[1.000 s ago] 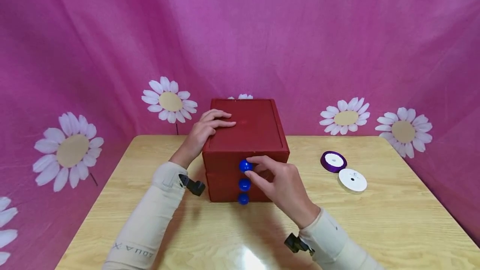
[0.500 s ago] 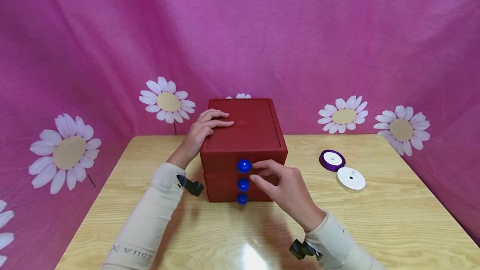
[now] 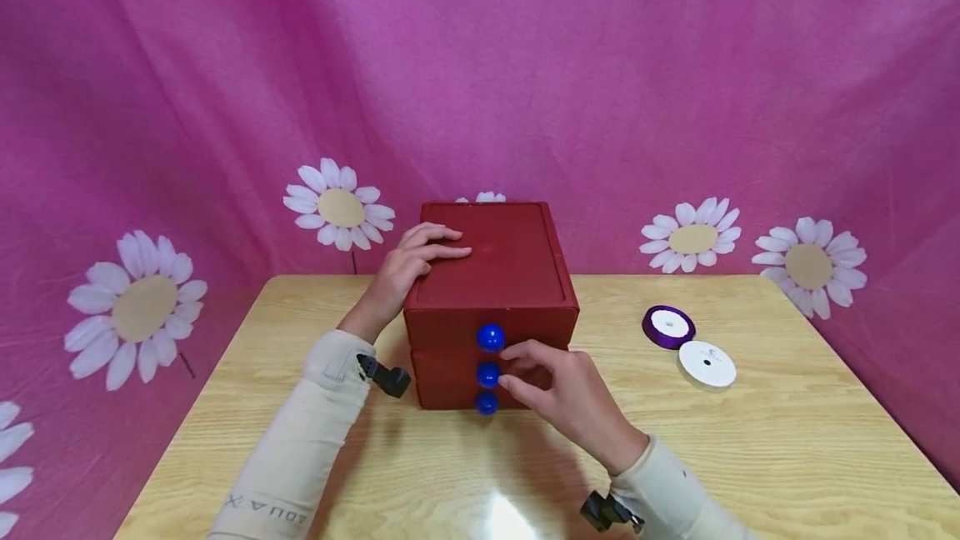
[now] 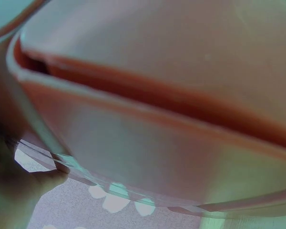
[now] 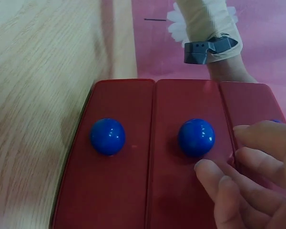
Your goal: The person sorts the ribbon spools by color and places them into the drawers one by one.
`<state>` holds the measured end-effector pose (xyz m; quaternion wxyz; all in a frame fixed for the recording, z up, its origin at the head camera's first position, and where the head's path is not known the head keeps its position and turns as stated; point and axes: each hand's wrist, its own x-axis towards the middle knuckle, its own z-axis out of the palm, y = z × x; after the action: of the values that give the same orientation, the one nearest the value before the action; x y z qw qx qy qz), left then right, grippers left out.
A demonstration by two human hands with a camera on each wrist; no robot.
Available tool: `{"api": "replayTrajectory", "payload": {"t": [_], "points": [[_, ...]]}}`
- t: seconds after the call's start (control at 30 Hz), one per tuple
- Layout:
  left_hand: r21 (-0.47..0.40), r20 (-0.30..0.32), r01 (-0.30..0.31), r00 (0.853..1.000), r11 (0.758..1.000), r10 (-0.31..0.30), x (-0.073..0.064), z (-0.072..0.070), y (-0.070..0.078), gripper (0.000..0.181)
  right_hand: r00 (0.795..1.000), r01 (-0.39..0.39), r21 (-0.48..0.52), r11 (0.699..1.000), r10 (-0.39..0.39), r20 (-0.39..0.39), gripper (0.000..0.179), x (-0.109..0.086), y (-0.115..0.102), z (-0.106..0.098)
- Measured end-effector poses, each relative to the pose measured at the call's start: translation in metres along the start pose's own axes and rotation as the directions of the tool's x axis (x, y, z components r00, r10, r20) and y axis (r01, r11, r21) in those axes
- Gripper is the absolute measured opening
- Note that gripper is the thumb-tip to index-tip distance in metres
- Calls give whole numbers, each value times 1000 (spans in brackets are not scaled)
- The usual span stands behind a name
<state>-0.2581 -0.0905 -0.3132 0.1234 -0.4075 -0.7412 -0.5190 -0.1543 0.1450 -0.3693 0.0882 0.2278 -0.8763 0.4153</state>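
Observation:
A red box with several drawers, a small chest of drawers (image 3: 495, 265), stands on the table. Down its front run a top blue knob (image 3: 491, 337), a middle blue knob (image 3: 488, 373) and a bottom blue knob (image 3: 486, 402). My left hand (image 3: 397, 273) rests on the left top edge, fingers laid over the lid. Beside the middle knob is my right hand (image 3: 570, 394), thumb and index finger parted, holding nothing. From the right wrist, a fingertip (image 5: 202, 168) shows right next to that knob (image 5: 196, 137). All drawers look closed.
To the right on the wooden table (image 3: 787, 440) lie a purple ribbon spool (image 3: 651, 332) and a white spool (image 3: 708, 365), partly overlapping. A pink cloth (image 3: 480, 65) with daisies hangs behind the table and at its sides.
My right hand has let go of the top knob, drawn back a little and come down beside the middle knob. The left hand stays on the chest of drawers.

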Motion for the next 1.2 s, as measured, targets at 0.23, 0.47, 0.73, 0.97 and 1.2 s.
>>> {"api": "replayTrajectory", "payload": {"t": [0.23,0.47,0.73,0.97,1.2], "points": [[-12,-1,0,1000,1000,0,0,1,-5,45,999,-19,49,999,17,36,23,-1,4,4],[-20,-2,12,1000,1000,-12,1,0,-1,45,998,-16,57,998,13,55,21,1,7,8],[-7,-4,2,1000,1000,-2,1,1,-1,44,997,-8,53,999,4,79,23,4,7,11],[7,2,-5,1000,1000,5,-1,0,-1,45,992,-36,51,998,29,123,23,6,7,14],[13,3,-10,1000,1000,10,0,1,-11,46,990,-73,27,997,69,127,23,7,6,16]]}}
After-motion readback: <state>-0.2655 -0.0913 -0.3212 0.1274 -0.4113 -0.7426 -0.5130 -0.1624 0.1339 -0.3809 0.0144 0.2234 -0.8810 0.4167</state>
